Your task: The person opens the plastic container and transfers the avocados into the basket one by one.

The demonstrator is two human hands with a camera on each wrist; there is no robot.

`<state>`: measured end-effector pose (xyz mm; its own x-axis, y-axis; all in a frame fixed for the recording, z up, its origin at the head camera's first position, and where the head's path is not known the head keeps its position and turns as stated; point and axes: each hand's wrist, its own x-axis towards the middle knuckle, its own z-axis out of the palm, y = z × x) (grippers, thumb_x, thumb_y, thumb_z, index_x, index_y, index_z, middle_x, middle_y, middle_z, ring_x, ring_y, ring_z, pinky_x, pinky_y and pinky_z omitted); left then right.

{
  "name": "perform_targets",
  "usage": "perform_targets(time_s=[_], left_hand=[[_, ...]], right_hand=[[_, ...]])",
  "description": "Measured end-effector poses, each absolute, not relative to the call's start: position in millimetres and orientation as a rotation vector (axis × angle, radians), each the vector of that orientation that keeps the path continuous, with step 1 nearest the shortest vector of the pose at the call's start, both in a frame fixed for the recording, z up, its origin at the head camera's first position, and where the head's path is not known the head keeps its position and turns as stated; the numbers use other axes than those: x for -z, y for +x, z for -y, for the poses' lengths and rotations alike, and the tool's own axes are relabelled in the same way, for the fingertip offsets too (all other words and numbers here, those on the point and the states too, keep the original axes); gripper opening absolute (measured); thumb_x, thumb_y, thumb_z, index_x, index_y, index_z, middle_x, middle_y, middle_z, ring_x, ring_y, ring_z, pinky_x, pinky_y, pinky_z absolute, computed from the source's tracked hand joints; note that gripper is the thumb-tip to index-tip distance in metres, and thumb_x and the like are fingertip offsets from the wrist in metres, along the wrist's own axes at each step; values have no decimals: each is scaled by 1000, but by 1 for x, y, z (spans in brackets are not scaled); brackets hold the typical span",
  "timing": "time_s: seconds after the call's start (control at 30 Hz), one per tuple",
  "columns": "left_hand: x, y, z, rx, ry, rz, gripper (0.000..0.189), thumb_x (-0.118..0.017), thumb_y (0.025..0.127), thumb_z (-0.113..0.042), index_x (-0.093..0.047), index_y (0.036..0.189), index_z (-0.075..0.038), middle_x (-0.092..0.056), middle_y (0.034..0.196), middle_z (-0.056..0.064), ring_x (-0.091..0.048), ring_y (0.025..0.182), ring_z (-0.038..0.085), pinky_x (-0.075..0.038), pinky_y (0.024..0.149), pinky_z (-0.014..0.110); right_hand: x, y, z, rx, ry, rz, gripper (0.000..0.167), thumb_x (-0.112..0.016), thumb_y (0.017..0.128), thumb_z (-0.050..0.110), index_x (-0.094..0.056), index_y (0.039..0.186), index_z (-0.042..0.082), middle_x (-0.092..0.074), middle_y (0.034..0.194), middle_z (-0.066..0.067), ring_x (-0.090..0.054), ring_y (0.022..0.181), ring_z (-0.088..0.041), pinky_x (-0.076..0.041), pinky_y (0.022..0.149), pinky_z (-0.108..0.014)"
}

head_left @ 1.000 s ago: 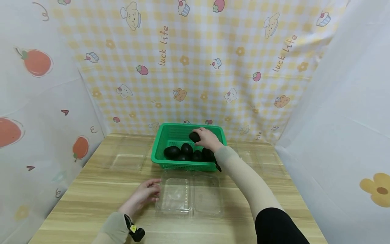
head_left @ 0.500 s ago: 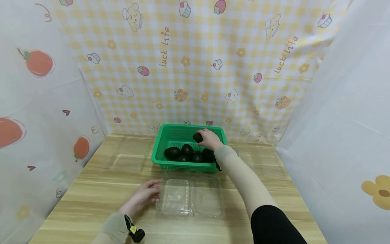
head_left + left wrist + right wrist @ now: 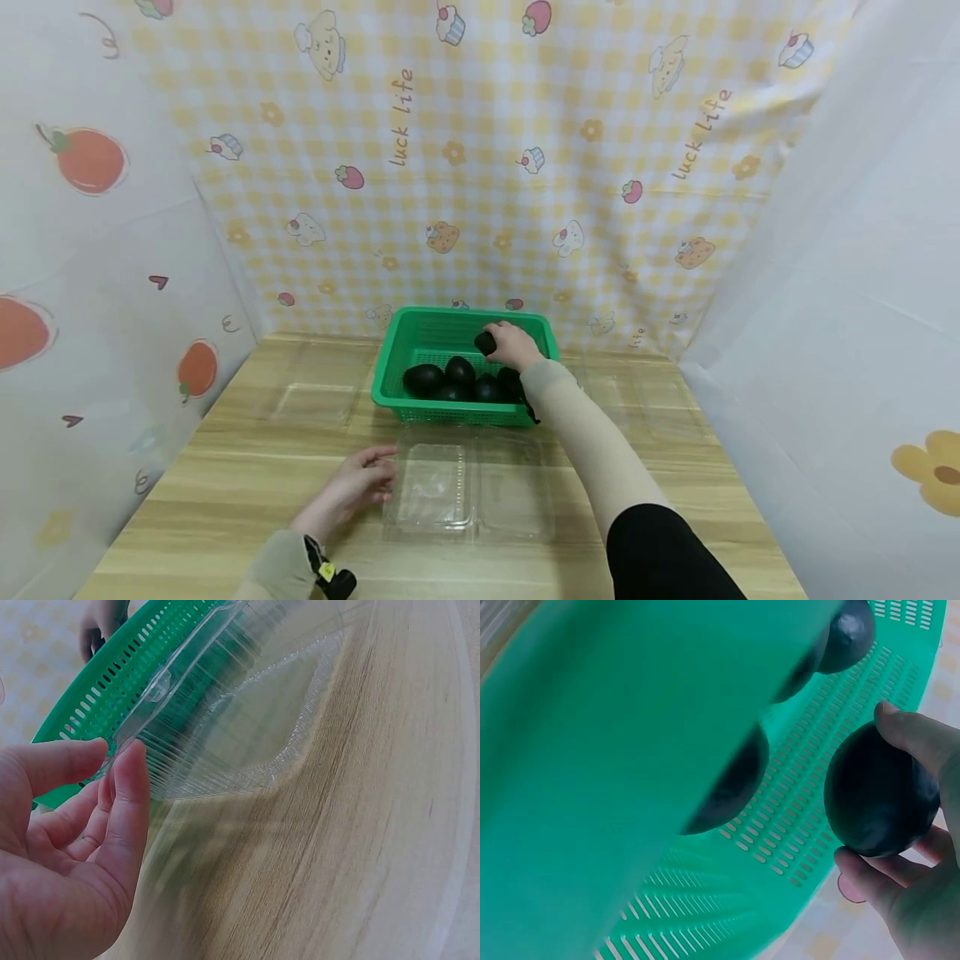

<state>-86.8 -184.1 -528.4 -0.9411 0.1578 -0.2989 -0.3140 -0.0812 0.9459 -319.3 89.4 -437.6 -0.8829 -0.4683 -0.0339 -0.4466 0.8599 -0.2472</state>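
Observation:
Over the green basket [image 3: 384,367], my right hand [image 3: 514,346] grips a dark avocado [image 3: 877,791], thumb on one side and fingers on the other. More avocados [image 3: 424,380] lie along the basket's near side. In front of it a clear plastic clamshell box [image 3: 435,483] lies unfolded on the table, base on the left and lid on the right. At the base's left edge is my left hand [image 3: 354,485]; in the left wrist view its thumb and fingertips pinch the thin rim [image 3: 124,739].
Other clear plastic boxes stand behind on the wooden table [image 3: 225,500], one box [image 3: 315,400] left of the basket and more containers [image 3: 667,400] to its right. A checked cloth [image 3: 480,192] hangs behind, with white sheets at both sides.
My right hand has shifted slightly to the right over the basket with the avocado in its grip. My left hand has stayed at the box's edge.

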Motion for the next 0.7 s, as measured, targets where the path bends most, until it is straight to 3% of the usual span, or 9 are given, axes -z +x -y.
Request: perform_targets(time_s=[0.5,0.7], left_hand=[[528,-85,184,-2085,-157,-1875,54,-56,94,-1,-33,140,14,-56,101,13,-58,78,17,-54,65,27],[525,-85,185,-2092,-163,-1872,54,-56,94,-2,-34,141,13,-56,100,12,-58,77,16,-54,64,27]], right_hand=[[453,-323,-86,421,-654,-2903,65,-72,89,27,-44,146,9,-43,145,-17,-47,125,-34,-46,97,-48],[451,-327,-83,423,-677,-2905,64,-74,87,26,-47,143,9,-48,138,-17,-51,120,-33,-47,95,-48]])
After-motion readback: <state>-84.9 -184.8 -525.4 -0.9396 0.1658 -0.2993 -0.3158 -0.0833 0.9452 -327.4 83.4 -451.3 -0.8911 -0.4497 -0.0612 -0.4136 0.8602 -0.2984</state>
